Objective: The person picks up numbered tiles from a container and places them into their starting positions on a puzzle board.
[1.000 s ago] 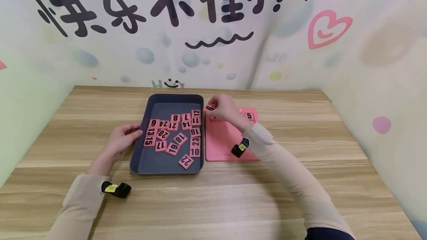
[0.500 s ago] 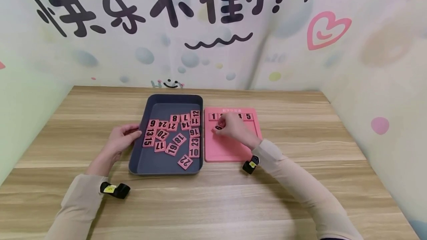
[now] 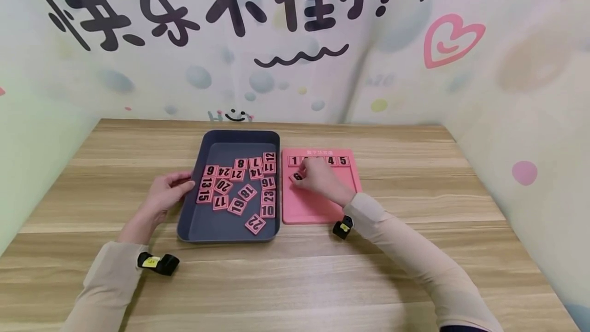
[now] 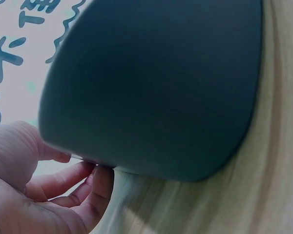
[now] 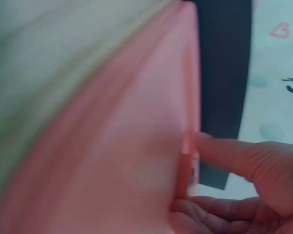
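Observation:
A dark blue-grey tray (image 3: pixel 207 227) holds several loose pink tiles with black numbers. My left hand (image 3: pixel 166 192) grips its left rim; in the left wrist view the thumb and fingers (image 4: pixel 101 187) meet at the tray wall (image 4: pixel 151 97). To the right lies a pink board (image 3: pixel 313 211) with a raised border. My right hand (image 3: pixel 321 177) pinches a number tile (image 3: pixel 296 177) over the board's left side, just below its top row. That row shows tiles 1, 4 and 5 (image 3: pixel 343 161); the hand partly covers those between. In the right wrist view the pinched tile (image 5: pixel 183 175) stands tilted by the board's border.
The tray and board stand side by side on a wood-grain table (image 3: pixel 295 281). A printed wall (image 3: pixel 184 86) rises behind the table. Both wrists wear black cameras, the left one (image 3: pixel 159 263) in front of the tray and the right one (image 3: pixel 343 227) near the board's front edge.
My right hand has carried the number tile from the tray's right edge down onto the board, then slightly left. The left hand stays at the tray.

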The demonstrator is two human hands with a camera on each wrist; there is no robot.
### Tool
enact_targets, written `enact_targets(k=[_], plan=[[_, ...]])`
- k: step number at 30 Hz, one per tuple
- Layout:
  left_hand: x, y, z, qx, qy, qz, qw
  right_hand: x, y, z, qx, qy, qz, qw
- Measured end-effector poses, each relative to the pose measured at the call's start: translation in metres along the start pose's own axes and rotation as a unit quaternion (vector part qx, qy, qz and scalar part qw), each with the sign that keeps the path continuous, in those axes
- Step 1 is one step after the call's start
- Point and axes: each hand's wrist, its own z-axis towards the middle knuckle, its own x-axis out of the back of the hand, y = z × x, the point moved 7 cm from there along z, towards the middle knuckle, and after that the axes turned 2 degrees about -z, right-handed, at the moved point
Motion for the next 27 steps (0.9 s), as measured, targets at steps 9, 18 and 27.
enact_targets(k=[9, 18, 27], plan=[[0.000, 0.001, 0.000, 0.001, -0.001, 0.000, 1.0000, 0.002, 0.003, 0.006, -0.005, -0.018, 0.014, 1.000], [-0.001, 0.001, 0.000, -0.003, -0.003, 0.003, 1.0000, 0.001, 0.006, 0.013, -0.003, -0.007, -0.006, 1.000], [-0.001, 0.000, 0.002, -0.001, 0.000, 0.000, 1.0000, 0.004, 0.008, 0.017, -0.007, -0.040, 0.015, 0.999]])
